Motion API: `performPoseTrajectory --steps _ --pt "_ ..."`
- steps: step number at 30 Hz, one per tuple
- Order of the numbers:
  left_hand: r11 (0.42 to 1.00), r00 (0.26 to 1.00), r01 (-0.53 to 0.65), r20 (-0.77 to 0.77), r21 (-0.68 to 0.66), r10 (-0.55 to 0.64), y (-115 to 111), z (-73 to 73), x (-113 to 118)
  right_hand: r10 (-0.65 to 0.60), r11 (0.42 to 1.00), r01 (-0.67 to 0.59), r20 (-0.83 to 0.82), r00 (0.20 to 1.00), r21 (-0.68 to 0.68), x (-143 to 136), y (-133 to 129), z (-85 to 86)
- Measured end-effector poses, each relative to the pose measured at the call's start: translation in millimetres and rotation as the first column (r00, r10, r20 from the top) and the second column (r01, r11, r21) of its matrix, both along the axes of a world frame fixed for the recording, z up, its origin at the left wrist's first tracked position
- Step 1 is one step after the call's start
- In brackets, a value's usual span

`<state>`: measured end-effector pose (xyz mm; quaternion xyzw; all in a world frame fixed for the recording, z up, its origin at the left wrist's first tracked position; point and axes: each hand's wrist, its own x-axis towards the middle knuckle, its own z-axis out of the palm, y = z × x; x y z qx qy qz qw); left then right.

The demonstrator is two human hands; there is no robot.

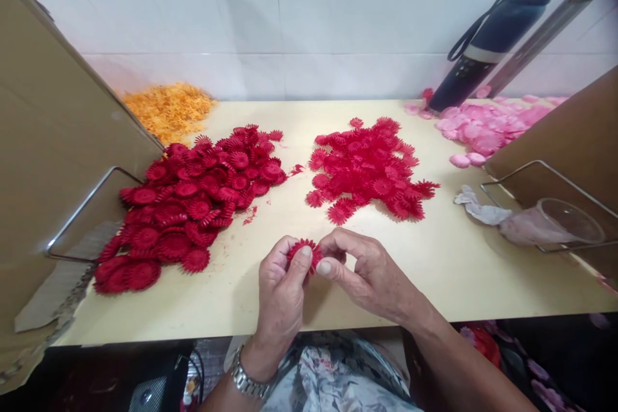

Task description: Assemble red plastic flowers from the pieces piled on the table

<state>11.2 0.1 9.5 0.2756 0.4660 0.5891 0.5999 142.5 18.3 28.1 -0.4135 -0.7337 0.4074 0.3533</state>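
Close to the table's front edge, my left hand (pixel 284 280) grips a small red artificial flower piece (pixel 311 251) with a toothed rim, the thumb lying over it. From the other side, my right hand (pixel 369 270) pinches the same piece's edge between thumb and bent fingers. Its underside is hidden by the fingers. Left of my hands spreads a large heap of dark red round flower pieces (pixel 188 199). Beyond them, a little to the right, lies a smaller pile of brighter red toothed flower pieces (pixel 369 170).
Cardboard panels (pixel 62 109) flank the pale table (pixel 270 309). Orange pieces (pixel 168 109) lie at back left, pink petals (pixel 487 125) at back right. A dark bottle (pixel 487 45) leans against the wall. A plastic cup (pixel 555 222) lies in a wire holder beside crumpled tissue (pixel 480 206).
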Motion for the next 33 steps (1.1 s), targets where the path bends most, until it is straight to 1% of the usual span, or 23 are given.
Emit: performPoseTrajectory --steps 2,4,8,10,12,16,18,21,23,25,27,29,31,32,33 --pt "1.000 1.000 0.006 -0.011 -0.010 -0.006 -0.8 -2.6 0.3 -0.010 0.998 0.007 -0.045 0.999 -0.057 -2.4 -1.0 -0.5" --pt "1.000 0.999 0.013 -0.049 -0.008 -0.013 -1.4 -6.1 0.4 -0.011 0.990 -0.002 -0.090 0.996 -0.141 -5.8 -2.0 -1.0" --pt "1.000 0.987 0.030 -0.155 -0.002 -0.030 -1.4 -11.6 -1.1 -0.003 0.946 -0.054 -0.178 0.984 -0.319 -11.5 -3.7 -3.9" --pt "0.998 0.979 0.059 -0.194 -0.014 -0.061 -1.0 -12.0 -2.1 -0.008 0.927 -0.069 -0.203 0.979 -0.368 -11.6 -4.0 -5.8" --pt "0.997 0.971 0.083 -0.225 -0.009 -0.082 -0.6 -11.5 -2.7 -0.025 0.927 -0.058 -0.214 0.977 -0.372 -9.8 -3.9 -6.8" --pt "0.995 0.963 0.102 -0.253 0.020 -0.094 -1.0 -11.4 -3.1 -0.081 0.952 0.016 -0.202 0.976 -0.305 -6.6 -2.2 -4.9" --pt "0.994 0.968 0.107 -0.230 0.013 -0.101 -2.0 -12.7 -3.6 -0.051 0.958 -0.001 -0.172 0.984 -0.287 -6.9 -0.8 -3.5" --pt "0.991 0.974 0.133 -0.179 -0.036 -0.137 -4.2 -15.3 -6.1 0.003 0.947 -0.054 -0.159 0.987 -0.317 -7.9 1.5 -2.7" --pt "0.983 0.965 0.180 -0.184 -0.044 -0.185 -5.5 -16.2 -8.6 0.014 0.942 -0.072 -0.174 0.985 -0.328 -8.0 2.2 -2.8" --pt "0.970 0.947 0.242 -0.218 0.002 -0.236 -6.1 -16.2 -11.1 0.013 0.950 -0.073 -0.192 0.981 -0.304 -7.8 1.6 -3.3" --pt "0.953 0.924 0.297 -0.272 0.063 -0.270 -6.3 -15.9 -13.1 -0.015 0.966 -0.038 -0.205 0.979 -0.254 -7.6 0.5 -5.0" --pt "0.942 0.908 0.323 -0.313 0.095 -0.280 -6.3 -15.8 -14.6 -0.081 0.978 0.034 -0.221 0.972 -0.205 -6.1 1.3 -7.9" --pt "0.955 0.925 0.277 -0.301 0.109 -0.234 -6.2 -15.9 -15.8 -0.208 0.974 0.174 -0.270 0.940 -0.146 -1.0 7.2 -10.7" --pt "0.965 0.941 0.236 -0.276 0.116 -0.197 -6.1 -15.7 -16.3 -0.293 0.956 0.272 -0.301 0.908 -0.110 3.4 12.8 -11.5" --pt "0.974 0.954 0.196 -0.252 0.116 -0.162 -5.9 -15.2 -16.6 -0.380 0.923 0.381 -0.318 0.868 -0.063 9.0 20.0 -11.7"
